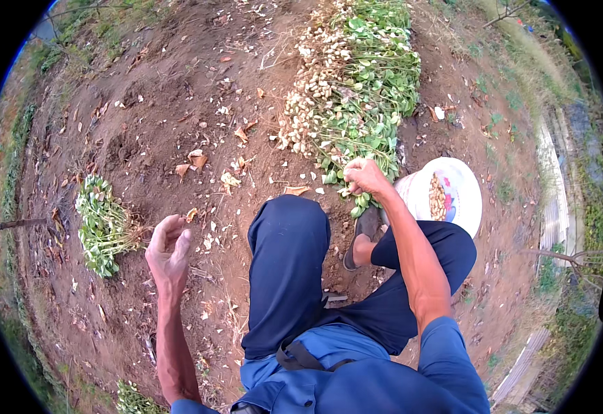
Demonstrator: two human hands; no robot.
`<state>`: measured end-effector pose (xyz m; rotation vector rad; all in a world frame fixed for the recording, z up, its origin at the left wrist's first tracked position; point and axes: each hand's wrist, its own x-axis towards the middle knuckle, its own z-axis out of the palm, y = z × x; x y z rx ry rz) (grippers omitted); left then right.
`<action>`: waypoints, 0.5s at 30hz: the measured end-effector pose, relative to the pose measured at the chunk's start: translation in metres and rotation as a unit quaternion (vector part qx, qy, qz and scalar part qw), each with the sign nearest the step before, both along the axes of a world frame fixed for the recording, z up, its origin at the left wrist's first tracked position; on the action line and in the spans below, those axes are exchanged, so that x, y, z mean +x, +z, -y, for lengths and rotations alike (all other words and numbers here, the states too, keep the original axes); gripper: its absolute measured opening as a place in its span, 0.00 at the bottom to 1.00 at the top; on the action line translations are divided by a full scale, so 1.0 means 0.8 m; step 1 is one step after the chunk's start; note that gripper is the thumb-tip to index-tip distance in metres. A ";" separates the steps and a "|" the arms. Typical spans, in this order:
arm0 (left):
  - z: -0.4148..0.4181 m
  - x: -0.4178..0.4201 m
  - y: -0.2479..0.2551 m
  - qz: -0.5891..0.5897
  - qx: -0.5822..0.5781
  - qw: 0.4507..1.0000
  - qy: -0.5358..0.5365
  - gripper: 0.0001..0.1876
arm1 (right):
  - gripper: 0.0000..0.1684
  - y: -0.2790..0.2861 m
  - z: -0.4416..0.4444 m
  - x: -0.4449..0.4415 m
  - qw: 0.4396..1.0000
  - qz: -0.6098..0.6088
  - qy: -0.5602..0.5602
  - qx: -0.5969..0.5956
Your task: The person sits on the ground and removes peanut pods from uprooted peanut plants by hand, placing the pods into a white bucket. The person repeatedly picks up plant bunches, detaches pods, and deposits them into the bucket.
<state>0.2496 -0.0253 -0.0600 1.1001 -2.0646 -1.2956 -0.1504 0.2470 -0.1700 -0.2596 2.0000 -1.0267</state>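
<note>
My left hand (169,251) is raised over the soil with its thumb apart from the curled fingers and nothing in it. Just left of it lies a small bunch of pulled peanut plants (102,227), roots towards the hand. My right hand (367,178) has bent fingers at the near end of a long row of uprooted peanut plants (371,103); whether it grips a stem is hidden. Pale peanut pods (314,83) cluster along that row's left side. Beside my right knee, a white bucket (467,181) tilts towards me, with loose peanuts (437,199) inside.
Dry brown leaves (198,159) and pale scraps litter the bare soil (172,103). Another green bunch (135,398) lies at the lower left. My shoe (366,227) is between the row and the bucket. Corrugated sheets (555,181) edge the plot on the right.
</note>
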 end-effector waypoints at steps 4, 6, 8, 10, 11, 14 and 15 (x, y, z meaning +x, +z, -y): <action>-0.061 -0.067 0.050 -0.095 -0.037 0.993 -0.053 0.18 | 0.16 -0.066 0.040 0.009 1.000 0.003 0.026 0.011; -0.082 -0.102 0.063 -0.100 -0.112 0.980 -0.130 0.18 | 0.23 -0.111 0.041 -0.010 0.988 -0.143 0.038 0.046; -0.099 -0.118 0.065 -0.097 -0.164 0.968 -0.164 0.19 | 0.30 -0.119 0.072 -0.022 0.972 -0.216 0.064 0.070; -0.112 -0.129 0.061 -0.070 -0.212 0.958 -0.179 0.18 | 0.33 -0.121 0.101 -0.034 0.948 -0.297 0.057 0.100; -0.116 -0.136 0.061 -0.057 -0.252 0.948 -0.188 0.16 | 0.35 -0.121 0.110 -0.044 0.933 -0.337 0.050 0.117; -0.121 -0.141 0.055 -0.004 -0.332 0.920 -0.208 0.14 | 0.37 -0.136 0.122 -0.073 0.921 -0.356 0.076 0.138; -0.119 -0.142 0.054 -0.003 -0.328 0.922 -0.205 0.14 | 0.36 -0.138 0.128 -0.078 0.915 -0.368 0.086 0.142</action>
